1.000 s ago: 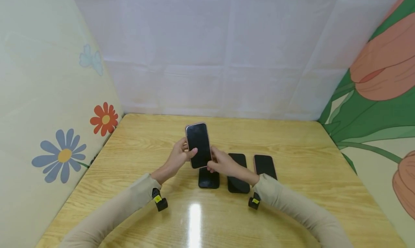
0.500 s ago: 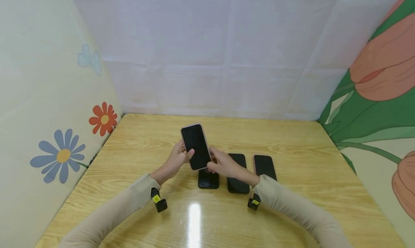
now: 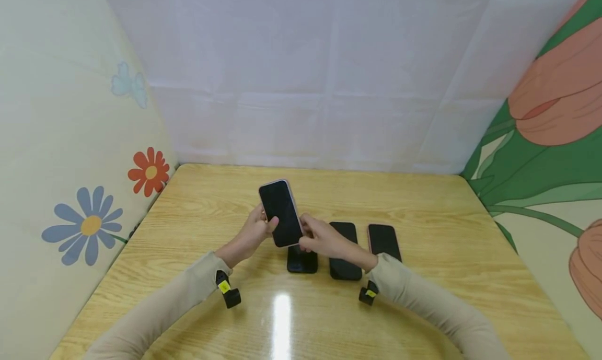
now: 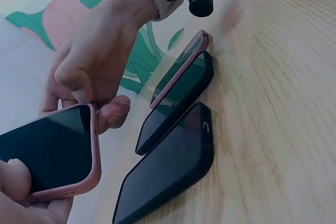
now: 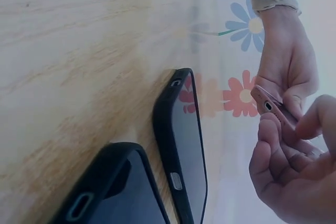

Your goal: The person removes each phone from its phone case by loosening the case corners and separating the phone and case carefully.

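A phone in a pink case (image 3: 281,208) is held above the table, its dark screen facing up and its top leaning left. My left hand (image 3: 250,233) grips its left side, thumb over the screen. At the lower right edge, my right hand (image 3: 325,239) pinches the phone with curled fingers. The right wrist view shows the charging port in the end of the pink case (image 5: 269,105) beside those fingers. Under the hands lies a black-cased phone (image 3: 302,262), partly covered. To its right are another black-cased phone (image 3: 345,268) and a second pink-cased phone (image 3: 383,241), each partly behind the right arm.
The wood-grain table (image 3: 216,193) meets a white cloth backdrop (image 3: 263,88) at the back. Flower-printed panels stand at the left (image 3: 37,140) and right (image 3: 541,182). A light glare lies on the table front.
The held phone has tilted and shifted slightly to the left, together with my left hand. My right hand stays at its lower edge, nearly still. The phones on the table have not moved.
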A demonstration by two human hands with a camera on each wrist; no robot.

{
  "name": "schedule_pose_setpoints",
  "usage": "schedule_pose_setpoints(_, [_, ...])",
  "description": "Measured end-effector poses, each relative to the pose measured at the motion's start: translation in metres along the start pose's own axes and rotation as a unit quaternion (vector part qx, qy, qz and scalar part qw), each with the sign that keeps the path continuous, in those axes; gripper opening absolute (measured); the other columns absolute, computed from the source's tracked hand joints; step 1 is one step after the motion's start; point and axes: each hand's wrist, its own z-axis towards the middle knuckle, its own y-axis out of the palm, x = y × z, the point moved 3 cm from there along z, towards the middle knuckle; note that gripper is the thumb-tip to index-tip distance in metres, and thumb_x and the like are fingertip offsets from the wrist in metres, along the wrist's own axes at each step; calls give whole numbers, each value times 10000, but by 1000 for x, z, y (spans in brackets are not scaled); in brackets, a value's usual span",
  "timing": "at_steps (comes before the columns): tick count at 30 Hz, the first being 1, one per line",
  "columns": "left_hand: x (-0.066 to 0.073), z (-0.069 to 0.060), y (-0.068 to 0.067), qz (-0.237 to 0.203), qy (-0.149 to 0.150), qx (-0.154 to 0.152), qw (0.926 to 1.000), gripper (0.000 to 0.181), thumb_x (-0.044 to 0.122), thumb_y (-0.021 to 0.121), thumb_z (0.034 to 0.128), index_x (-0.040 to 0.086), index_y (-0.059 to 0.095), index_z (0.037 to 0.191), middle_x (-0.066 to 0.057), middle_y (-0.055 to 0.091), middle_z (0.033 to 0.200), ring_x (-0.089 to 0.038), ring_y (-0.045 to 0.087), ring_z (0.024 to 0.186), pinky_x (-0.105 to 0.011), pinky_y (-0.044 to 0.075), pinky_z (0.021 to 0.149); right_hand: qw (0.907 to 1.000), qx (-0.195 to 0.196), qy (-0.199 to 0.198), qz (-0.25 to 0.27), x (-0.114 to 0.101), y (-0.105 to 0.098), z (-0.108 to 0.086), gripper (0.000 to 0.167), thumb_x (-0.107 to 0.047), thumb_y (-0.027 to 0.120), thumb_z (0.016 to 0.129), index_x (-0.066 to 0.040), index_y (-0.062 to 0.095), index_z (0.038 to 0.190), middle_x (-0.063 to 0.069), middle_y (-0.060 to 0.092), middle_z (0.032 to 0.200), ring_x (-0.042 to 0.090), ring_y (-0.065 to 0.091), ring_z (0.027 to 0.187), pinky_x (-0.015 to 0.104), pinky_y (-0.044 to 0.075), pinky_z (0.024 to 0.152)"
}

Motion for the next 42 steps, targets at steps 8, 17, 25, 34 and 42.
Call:
schedule_pose_setpoints(8, [-2, 2, -4, -328, -80, -133, 9993, 481, -13, 471, 1007, 15, 326, 1465, -127, 597, 1214, -159, 619, 988, -381, 512, 861, 9995, -163, -276, 15, -2, -3, 3, 309, 58, 517, 884, 35, 491, 1192, 51, 649, 799, 138, 602, 677, 293, 536, 622])
schedule_pose_setpoints(17, [2, 0, -2, -528, -56, -189, 9984, 532, -35, 467, 1007, 39, 293, 1505, -159, 570, 1263, -174, 630, 1020, -408, 510, 897, 9984, -300, -306, 356, 1, -5, 2, 297, 75, 494, 906, 65, 482, 1203, 233, 681, 924, 171, 633, 738, 423, 567, 688])
schedule_pose_setpoints(25, [0, -3, -2, -463, -41, 42, 9989, 558, -80, 497, 975, 6, 316, 1497, -123, 605, 1182, -158, 640, 951, -392, 525, 851, 9957, -646, -441, 492, 3, -6, 0, 313, 58, 508, 960, 85, 455, 1267, 249, 676, 988, 242, 657, 799, 486, 559, 720])
schedule_pose_setpoints(34, [-5, -1, -2, -269, -52, 45, 9996, 551, -88, 485, 979, 30, 344, 1499, -200, 610, 1231, -214, 652, 996, -403, 532, 844, 9987, -311, -361, -160, 5, -12, 2, 319, -15, 539, 968, 51, 541, 1280, 113, 697, 947, 143, 635, 766, 290, 541, 684])
schedule_pose_setpoints(42, [-7, -3, 0, -19, -7, -266, 9996, 611, -86, 462, 985, 91, 288, 1544, -255, 549, 1331, -290, 604, 1121, -481, 497, 928, 9984, 182, -388, -376, 5, -16, 3, 269, -20, 577, 947, 26, 602, 1211, 74, 694, 1004, 120, 642, 845, 268, 537, 718])
